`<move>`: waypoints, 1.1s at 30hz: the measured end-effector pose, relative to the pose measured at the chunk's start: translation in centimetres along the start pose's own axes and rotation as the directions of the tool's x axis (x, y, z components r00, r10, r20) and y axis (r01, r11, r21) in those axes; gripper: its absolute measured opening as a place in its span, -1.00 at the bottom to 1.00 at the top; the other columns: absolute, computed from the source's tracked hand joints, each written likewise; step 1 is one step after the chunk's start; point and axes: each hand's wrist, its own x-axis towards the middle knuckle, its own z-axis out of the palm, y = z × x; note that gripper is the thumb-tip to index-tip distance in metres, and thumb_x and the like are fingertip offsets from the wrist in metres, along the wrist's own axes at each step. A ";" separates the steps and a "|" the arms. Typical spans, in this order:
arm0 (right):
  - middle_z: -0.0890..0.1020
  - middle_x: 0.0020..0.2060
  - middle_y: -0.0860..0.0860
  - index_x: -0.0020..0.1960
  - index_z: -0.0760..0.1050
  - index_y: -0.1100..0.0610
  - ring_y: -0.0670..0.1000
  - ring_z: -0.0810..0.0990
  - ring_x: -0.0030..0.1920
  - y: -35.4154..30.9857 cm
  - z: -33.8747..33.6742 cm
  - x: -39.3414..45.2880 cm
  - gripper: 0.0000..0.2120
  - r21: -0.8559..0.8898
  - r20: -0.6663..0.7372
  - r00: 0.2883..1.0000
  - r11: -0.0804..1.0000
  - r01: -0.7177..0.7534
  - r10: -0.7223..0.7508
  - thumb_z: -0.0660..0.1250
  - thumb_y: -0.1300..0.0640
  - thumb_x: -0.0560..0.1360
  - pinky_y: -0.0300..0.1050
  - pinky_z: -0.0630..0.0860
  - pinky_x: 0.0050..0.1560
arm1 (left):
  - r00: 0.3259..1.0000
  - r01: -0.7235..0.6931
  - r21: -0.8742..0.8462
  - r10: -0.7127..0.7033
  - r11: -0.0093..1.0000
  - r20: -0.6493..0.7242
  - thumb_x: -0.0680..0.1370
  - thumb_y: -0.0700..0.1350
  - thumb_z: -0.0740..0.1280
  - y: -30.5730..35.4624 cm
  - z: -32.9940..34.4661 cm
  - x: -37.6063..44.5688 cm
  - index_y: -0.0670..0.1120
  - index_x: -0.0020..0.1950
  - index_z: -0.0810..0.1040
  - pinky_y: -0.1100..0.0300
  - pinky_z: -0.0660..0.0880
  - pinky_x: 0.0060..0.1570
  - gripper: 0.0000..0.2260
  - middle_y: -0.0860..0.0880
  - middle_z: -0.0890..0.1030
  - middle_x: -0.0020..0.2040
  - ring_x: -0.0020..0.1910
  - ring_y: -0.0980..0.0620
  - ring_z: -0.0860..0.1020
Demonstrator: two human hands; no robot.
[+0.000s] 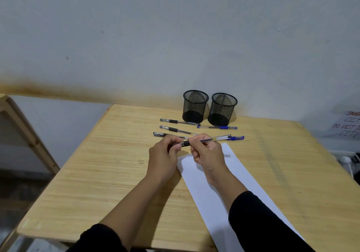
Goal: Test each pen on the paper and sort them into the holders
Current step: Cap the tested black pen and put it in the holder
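Note:
Both hands hold one clear pen with a black grip level above the top of the white paper. My left hand pinches its left end, where the cap sits; my right hand grips the barrel. Behind my hands on the table lie three black pens and two blue pens. Two black mesh holders stand side by side at the back; both look empty.
The wooden table stands against a grey wall. A wooden frame stands off the left edge. A handwritten paper sign and a white cable with plug sit beyond the right edge.

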 end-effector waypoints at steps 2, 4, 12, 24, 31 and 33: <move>0.44 -0.48 0.02 -0.24 0.50 0.11 -0.07 0.35 -0.45 0.1 -0.2 -0.2 -0.84 -0.017 0.012 1.000 1.000 -0.016 0.016 0.30 0.23 0.51 -0.31 0.28 -0.49 | 0.999 0.004 0.010 -0.004 1.000 0.041 0.52 -0.24 0.27 -0.1 -0.3 0.0 0.02 -0.10 0.56 0.53 0.39 -0.28 -0.83 0.16 0.61 -0.20 -0.16 0.21 0.54; 0.47 -0.46 0.03 -0.22 0.52 0.10 -0.06 0.37 -0.43 0.2 -0.5 -0.3 -0.87 -0.026 0.028 0.999 0.999 -0.033 0.034 0.32 0.22 0.51 -0.30 0.28 -0.50 | 0.998 0.002 0.022 -0.004 1.000 0.070 0.52 -0.23 0.28 -0.2 -0.6 0.1 0.03 -0.10 0.56 0.55 0.37 -0.29 -0.84 0.18 0.60 -0.20 -0.17 0.21 0.53; 0.66 -0.23 0.10 -0.13 0.65 0.18 0.01 0.61 -0.26 -1.8 -2.7 -0.1 -0.89 0.042 0.126 0.992 0.998 -0.035 0.030 0.37 0.16 0.47 -0.23 0.50 -0.31 | 1.000 0.001 -0.050 -0.001 0.999 -0.014 0.52 -0.25 0.28 0.1 -2.7 2.6 0.00 -0.05 0.58 0.55 0.36 -0.29 -0.83 0.08 0.61 -0.17 -0.28 0.30 0.52; 0.65 -0.37 -0.09 -0.17 0.58 0.00 -0.27 0.55 -0.43 -5.9 -2.8 5.7 -0.91 -0.314 0.091 0.991 0.941 0.125 -0.101 0.41 0.18 0.44 -0.30 0.44 -0.26 | 0.990 -0.116 -0.170 0.127 0.979 0.056 0.55 -0.19 0.25 5.1 0.4 8.3 0.25 0.29 0.38 0.45 0.42 0.02 -0.59 0.10 0.64 -0.01 0.02 0.19 0.57; 0.56 -0.30 -0.17 -0.13 0.60 -0.04 -0.13 0.47 -0.27 -10.9 -2.2 12.9 -0.96 -0.471 -0.089 0.937 0.843 0.259 -0.337 0.42 0.05 0.42 -0.22 0.43 -0.21 | 0.999 0.051 -0.023 -0.051 0.998 0.010 0.52 -0.05 0.32 3.8 2.7 14.2 -0.02 0.40 0.32 0.17 0.37 0.22 -0.54 -0.04 0.48 0.33 0.25 0.06 0.46; 0.55 -0.30 -0.17 -0.09 0.60 -0.01 -0.16 0.46 -0.27 -11.3 -1.9 14.7 -0.93 -0.486 -0.087 0.925 0.827 0.283 -0.369 0.41 0.05 0.43 -0.26 0.39 -0.25 | 0.995 0.073 0.037 -0.075 0.997 0.064 0.50 -0.01 0.35 2.9 3.4 15.4 -0.04 0.43 0.28 0.10 0.36 0.27 -0.47 -0.03 0.42 0.39 0.34 0.03 0.41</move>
